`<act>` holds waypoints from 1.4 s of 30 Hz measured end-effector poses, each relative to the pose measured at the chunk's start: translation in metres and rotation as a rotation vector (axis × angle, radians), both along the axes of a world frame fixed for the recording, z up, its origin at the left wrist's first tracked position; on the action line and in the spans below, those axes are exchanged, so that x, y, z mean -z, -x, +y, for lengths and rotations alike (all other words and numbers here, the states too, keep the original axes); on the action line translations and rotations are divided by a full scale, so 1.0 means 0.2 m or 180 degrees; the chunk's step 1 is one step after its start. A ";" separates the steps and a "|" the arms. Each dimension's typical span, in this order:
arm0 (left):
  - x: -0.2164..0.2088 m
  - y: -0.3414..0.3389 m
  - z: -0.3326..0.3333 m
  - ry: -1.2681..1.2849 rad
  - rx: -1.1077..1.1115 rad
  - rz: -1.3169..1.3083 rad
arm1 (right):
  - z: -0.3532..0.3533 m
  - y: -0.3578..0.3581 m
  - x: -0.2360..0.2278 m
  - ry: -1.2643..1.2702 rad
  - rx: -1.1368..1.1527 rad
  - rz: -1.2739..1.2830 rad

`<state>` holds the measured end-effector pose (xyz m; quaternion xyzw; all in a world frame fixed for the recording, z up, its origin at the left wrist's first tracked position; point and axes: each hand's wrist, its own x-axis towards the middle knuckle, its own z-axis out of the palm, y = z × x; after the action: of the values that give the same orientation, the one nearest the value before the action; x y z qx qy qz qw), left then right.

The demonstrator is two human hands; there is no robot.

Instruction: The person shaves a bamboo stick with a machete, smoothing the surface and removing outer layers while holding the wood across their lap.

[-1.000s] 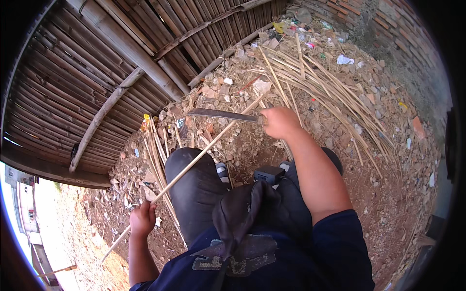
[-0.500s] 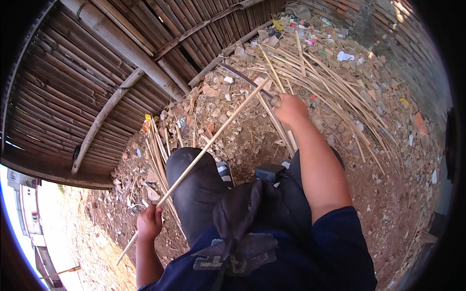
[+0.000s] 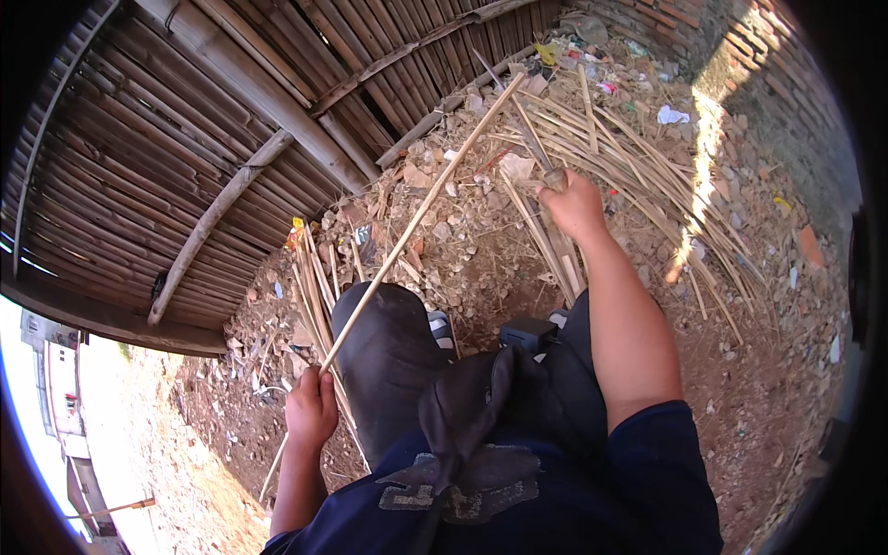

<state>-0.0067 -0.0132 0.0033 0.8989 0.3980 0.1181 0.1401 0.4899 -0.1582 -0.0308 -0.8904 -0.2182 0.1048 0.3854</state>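
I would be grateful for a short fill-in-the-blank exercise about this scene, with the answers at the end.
The left hand grips a long stick; the knife is in the ____ hand.
The small box between the legs is ____ in colour.
The wall at the upper right is built of ____.

Missing words: right; black; bricks.

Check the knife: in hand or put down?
In hand: the knife has its handle in the closed right hand, and points forward and slightly left.
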 end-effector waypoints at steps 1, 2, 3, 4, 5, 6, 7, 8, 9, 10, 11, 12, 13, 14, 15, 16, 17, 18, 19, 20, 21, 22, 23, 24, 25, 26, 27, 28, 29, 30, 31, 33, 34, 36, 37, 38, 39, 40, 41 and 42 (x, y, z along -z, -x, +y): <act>-0.01 -0.03 -0.01 -0.0032 0.0046 -0.0060 | 0.01 -0.01 0.01 -0.0230 0.0007 0.0068; -0.02 -0.05 -0.02 -0.0064 0.0094 -0.0121 | 0.01 -0.02 0.02 -0.0461 0.0016 0.0134; -0.03 -0.07 -0.03 -0.0077 0.0109 -0.0111 | 0.00 -0.01 0.03 -0.0474 0.0030 0.0143; -0.02 -0.10 -0.04 -0.0175 0.0099 -0.0137 | 0.00 0.00 0.00 -0.0671 0.0058 0.0266; -0.02 -0.12 -0.05 -0.0273 0.0091 -0.0163 | 0.00 0.02 -0.03 -0.0869 0.0086 0.0389; -0.03 -0.14 -0.06 -0.0291 0.0161 -0.0222 | 0.01 0.04 -0.05 -0.0871 0.0088 0.0360; -0.03 -0.15 -0.06 -0.0300 0.0171 -0.0252 | 0.01 0.05 -0.07 -0.1126 0.0160 0.0744; -0.03 -0.17 -0.06 -0.0283 0.0159 -0.0270 | 0.02 0.07 -0.09 -0.1380 0.0229 0.1130; -0.02 -0.18 -0.07 -0.0265 0.0149 -0.0287 | 0.02 0.09 -0.10 -0.1391 0.0236 0.1100; -0.03 -0.19 -0.07 -0.0286 0.0168 -0.0305 | 0.03 0.11 -0.12 -0.1837 0.0350 0.1394; -0.03 -0.19 -0.07 -0.0283 0.0165 -0.0292 | 0.03 0.12 -0.12 -0.2286 0.0462 0.1688; -0.03 -0.20 -0.07 -0.0279 0.0165 -0.0278 | 0.03 0.13 -0.13 -0.2495 0.0468 0.1862; -0.02 -0.20 -0.08 -0.0298 0.0188 -0.0311 | 0.02 0.13 -0.14 -0.2521 0.0471 0.1824; -0.02 -0.21 -0.08 -0.0307 0.0237 -0.0343 | 0.02 0.14 -0.16 -0.2698 0.0397 0.2007; -0.01 -0.21 -0.09 -0.0317 0.0289 -0.0374 | 0.01 0.15 -0.17 -0.2873 0.0322 0.2190; -0.02 -0.24 -0.11 -0.0388 0.0315 -0.0413 | 0.01 0.16 -0.18 -0.3035 0.0196 0.2312; -0.01 -0.24 -0.13 -0.0392 0.0346 -0.0467 | 0.01 0.17 -0.19 -0.3049 0.0199 0.2248; -0.01 -0.25 -0.14 -0.0363 0.0426 -0.0456 | 0.01 0.19 -0.19 -0.3197 -0.0120 0.2330; 0.00 -0.26 -0.15 -0.0346 0.0506 -0.0481 | 0.01 0.20 -0.21 -0.3337 -0.0466 0.2372; -0.01 -0.27 -0.16 -0.0392 0.0493 -0.0438 | 0.01 0.21 -0.22 -0.3303 -0.0574 0.2334; -0.01 -0.28 -0.17 -0.0407 0.0528 -0.0508 | 0.01 0.22 -0.22 -0.3266 -0.0678 0.2297; -0.02 -0.28 -0.17 -0.0412 0.0554 -0.0449 | 0.00 0.23 -0.22 -0.3260 -0.0822 0.2297; -0.02 -0.28 -0.17 -0.0420 0.0594 -0.0375 | 0.00 0.24 -0.21 -0.3277 -0.0899 0.2265; -0.03 -0.28 -0.18 -0.0360 0.0575 -0.0377 | 0.00 0.25 -0.18 -0.3274 -0.0946 0.2227; -0.03 -0.26 -0.18 -0.0406 0.0604 -0.0458 | 0.01 0.25 -0.18 -0.3276 -0.1020 0.2179; -0.03 -0.22 -0.19 -0.0378 0.0587 -0.0380 | 0.01 0.26 -0.17 -0.3303 -0.1037 0.2142; -0.03 -0.18 -0.19 -0.0352 0.0566 -0.0303 | 0.02 0.27 -0.18 -0.3178 -0.1058 0.2215; -0.02 -0.16 -0.19 -0.0375 0.0591 -0.0338 | 0.02 0.27 -0.18 -0.3045 -0.1057 0.2276; -0.01 -0.14 -0.20 -0.0371 0.0570 -0.0417 | 0.01 0.27 -0.17 -0.3049 -0.1042 0.2265; 0.00 -0.11 -0.20 -0.0369 0.0543 -0.0498 | 0.01 0.26 -0.16 -0.3023 -0.1016 0.2244; 0.01 -0.06 -0.21 -0.0364 0.0527 -0.0501 | 0.02 0.25 -0.14 -0.2985 -0.1010 0.2239; 0.02 0.07 -0.19 0.0281 0.0043 -0.0053 | 0.02 0.24 -0.14 -0.2956 -0.0984 0.2248; -0.02 0.11 -0.20 0.0563 -0.0032 0.0025 | 0.02 0.23 -0.13 -0.2985 -0.0882 0.2228; 0.05 0.24 -0.17 0.0353 -0.0020 0.0281 | 0.03 0.20 -0.11 -0.2933 -0.0766 0.2062; 0.09 0.31 -0.17 0.0167 0.0027 0.0537 | 0.03 0.18 -0.11 -0.2988 -0.0636 0.2080; 0.09 0.34 -0.17 0.0372 -0.0021 0.0589 | 0.01 0.16 -0.12 -0.3009 -0.0590 0.2068; 0.09 0.36 -0.17 0.0374 -0.0087 0.0570 | -0.01 0.14 -0.12 -0.3032 -0.0547 0.2058; 0.10 0.36 -0.18 0.0485 -0.0104 0.0535 | -0.02 0.13 -0.11 -0.3121 -0.0534 0.2059; 0.11 0.38 -0.19 0.0594 -0.0122 0.0498 | -0.02 0.13 -0.11 -0.3233 -0.0597 0.2113; 0.16 0.40 -0.18 0.0602 -0.0169 0.0518 | -0.02 0.12 -0.11 -0.3213 -0.0589 0.2072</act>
<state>-0.0864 -0.0495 -0.0286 0.8774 0.4411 0.0104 0.1883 0.4660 -0.1613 -0.0092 -0.4973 -0.1884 0.2884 0.7963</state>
